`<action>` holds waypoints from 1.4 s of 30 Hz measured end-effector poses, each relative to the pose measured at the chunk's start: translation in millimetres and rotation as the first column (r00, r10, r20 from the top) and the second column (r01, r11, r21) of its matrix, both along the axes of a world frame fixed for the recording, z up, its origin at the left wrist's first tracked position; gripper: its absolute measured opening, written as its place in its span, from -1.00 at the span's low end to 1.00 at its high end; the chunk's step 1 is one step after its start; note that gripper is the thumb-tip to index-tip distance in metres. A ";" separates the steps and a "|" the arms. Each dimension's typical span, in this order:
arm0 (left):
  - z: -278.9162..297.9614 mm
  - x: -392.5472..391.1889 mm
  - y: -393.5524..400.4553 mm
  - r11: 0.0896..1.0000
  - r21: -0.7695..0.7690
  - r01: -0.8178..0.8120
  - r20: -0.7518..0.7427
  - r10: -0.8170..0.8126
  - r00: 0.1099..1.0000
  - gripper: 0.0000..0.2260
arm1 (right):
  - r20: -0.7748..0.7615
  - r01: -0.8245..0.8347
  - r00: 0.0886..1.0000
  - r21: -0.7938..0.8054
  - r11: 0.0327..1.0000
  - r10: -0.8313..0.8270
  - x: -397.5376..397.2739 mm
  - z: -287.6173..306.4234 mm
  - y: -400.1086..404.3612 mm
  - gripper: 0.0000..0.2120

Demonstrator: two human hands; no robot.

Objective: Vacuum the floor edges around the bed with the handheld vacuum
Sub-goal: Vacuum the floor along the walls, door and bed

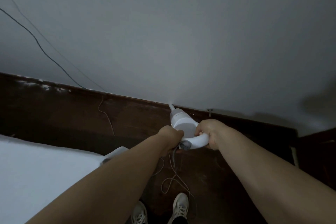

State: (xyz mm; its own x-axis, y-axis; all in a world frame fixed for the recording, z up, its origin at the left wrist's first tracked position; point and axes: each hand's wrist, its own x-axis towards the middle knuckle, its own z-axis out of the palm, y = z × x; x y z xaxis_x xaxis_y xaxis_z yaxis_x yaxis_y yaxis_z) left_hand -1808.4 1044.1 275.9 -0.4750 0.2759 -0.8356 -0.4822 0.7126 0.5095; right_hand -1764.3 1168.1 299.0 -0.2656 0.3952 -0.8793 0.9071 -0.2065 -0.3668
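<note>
A white handheld vacuum points away from me, its narrow nozzle tip touching the line where the dark wooden floor meets the grey wall. My right hand grips the vacuum's curved white handle. My left hand is curled at the rear left of the vacuum body and holds a grey cord that hangs down from it. The bed, covered in a white sheet, fills the lower left, its edge running beside the strip of floor.
Thin white cords loop over the floor in front of my white sneakers. A dark cable hangs down the wall at left. A small metal doorstop sits at the skirting to the right, and dark furniture stands at far right.
</note>
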 end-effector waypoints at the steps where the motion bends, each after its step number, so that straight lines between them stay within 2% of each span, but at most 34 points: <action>1: 2.0 0.7 -0.9 1.000 0.005 0.022 0.003 -0.022 1.000 -0.64 | 0.004 0.015 1.000 0.006 1.000 -0.015 3.1 0.8 -1.4 -0.50; 8: -1.8 -2.1 -3.5 0.990 0.022 0.136 0.048 -0.137 0.989 -0.65 | 0.066 0.105 0.992 0.012 0.994 -0.105 17.0 -2.5 -10.0 -0.58; 14: -24.7 -12.2 3.8 0.977 0.025 0.212 0.096 -0.213 0.972 -0.64 | 0.055 0.346 0.937 -0.031 0.938 -0.344 22.6 -18.2 -15.4 -0.53; 17: -37.4 -20.3 15.3 0.969 0.010 0.248 0.094 -0.248 0.964 -0.63 | 0.054 0.401 0.915 -0.030 0.915 -0.399 16.8 -33.7 -10.9 -0.52; 23: -51.2 -42.2 40.6 0.964 -0.026 0.264 0.085 -0.261 0.962 -0.67 | 0.078 0.381 0.923 -0.049 0.923 -0.377 -4.6 -55.9 16.0 -0.50; 28: -52.4 -68.1 27.5 0.965 -0.052 0.258 0.048 -0.256 0.966 -0.72 | 0.068 0.380 0.925 -0.100 0.920 -0.375 -28.6 -53.3 5.5 -0.48; 35: -55.3 -106.6 -25.7 0.959 -0.088 0.271 0.065 -0.266 0.962 -0.74 | 0.078 0.342 0.939 -0.157 0.926 -0.334 -68.4 -49.0 -48.2 -0.49; 42: -46.0 -166.6 -114.4 0.968 -0.097 0.231 0.048 -0.228 0.973 -0.75 | 0.062 0.312 0.950 -0.243 0.918 -0.306 -125.3 -38.2 -130.5 -0.52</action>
State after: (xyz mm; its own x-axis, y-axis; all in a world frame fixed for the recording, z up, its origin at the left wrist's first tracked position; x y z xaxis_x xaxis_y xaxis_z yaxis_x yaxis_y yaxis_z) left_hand -1975.1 929.6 229.9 -0.3777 0.2874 -0.8802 -0.3167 0.8532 0.4145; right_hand -1889.6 1037.6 260.8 -0.1447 0.2242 -0.9637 0.7906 -0.5594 -0.2489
